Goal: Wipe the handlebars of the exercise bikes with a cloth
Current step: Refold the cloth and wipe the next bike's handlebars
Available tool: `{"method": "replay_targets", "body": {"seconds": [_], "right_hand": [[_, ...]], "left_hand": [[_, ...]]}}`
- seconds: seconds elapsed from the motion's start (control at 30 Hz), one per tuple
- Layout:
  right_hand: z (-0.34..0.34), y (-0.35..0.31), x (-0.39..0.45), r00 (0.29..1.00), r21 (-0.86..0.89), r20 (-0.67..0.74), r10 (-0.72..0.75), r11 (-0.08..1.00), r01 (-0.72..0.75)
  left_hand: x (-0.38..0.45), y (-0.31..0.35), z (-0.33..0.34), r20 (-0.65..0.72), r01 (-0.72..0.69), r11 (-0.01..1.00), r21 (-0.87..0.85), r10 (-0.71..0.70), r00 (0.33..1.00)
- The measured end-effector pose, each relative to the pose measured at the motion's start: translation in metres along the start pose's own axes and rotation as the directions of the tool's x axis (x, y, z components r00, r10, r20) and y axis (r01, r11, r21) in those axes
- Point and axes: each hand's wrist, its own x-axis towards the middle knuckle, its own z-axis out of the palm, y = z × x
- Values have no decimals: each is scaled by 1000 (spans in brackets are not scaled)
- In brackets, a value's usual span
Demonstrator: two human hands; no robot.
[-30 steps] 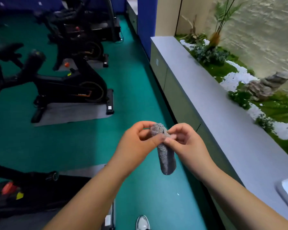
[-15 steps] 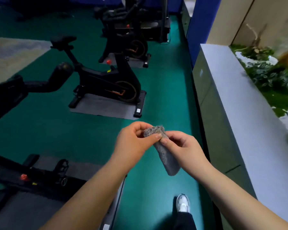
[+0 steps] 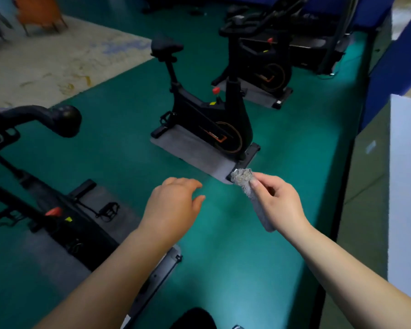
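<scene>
My right hand (image 3: 279, 205) pinches a folded grey cloth (image 3: 243, 179) between thumb and fingers, and the cloth hangs down past the palm. My left hand (image 3: 173, 205) hovers beside it, fingers relaxed and holding nothing, a short gap from the cloth. The nearest exercise bike (image 3: 57, 224) is at the lower left, and its black handlebar (image 3: 57, 118) juts in from the left edge, well left of both hands. A second bike (image 3: 209, 119) stands ahead on a grey mat. A third bike (image 3: 259, 51) with curved handlebars (image 3: 244, 22) is farther back.
Green floor runs between the bikes and a grey ledge (image 3: 406, 186) along the right side. A blue pillar (image 3: 394, 60) rises at the far right. A pale rug (image 3: 57, 60) and an orange chair (image 3: 37, 13) lie at the upper left. My dark shoe (image 3: 195, 319) shows at the bottom.
The view has swung left, away from the planter ledge toward the bikes. My left hand has let go of the cloth and moved apart; my right hand alone holds it now.
</scene>
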Motion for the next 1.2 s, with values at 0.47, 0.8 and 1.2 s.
{"method": "replay_targets", "body": {"seconds": [0.47,0.8,1.2], "right_hand": [[53,-41,166,941,-48,278,-195,975,216],[106,-57,262,863,46,432,-262,962,269],[165,-90,387,459,230,803,-380,908,351]], "left_hand": [[115,-59,3,8,220,968,120,-223,975],[171,-91,6,-53,423,901,98,-420,906],[216,-63,20,-232,833,549,-69,-821,521]]}}
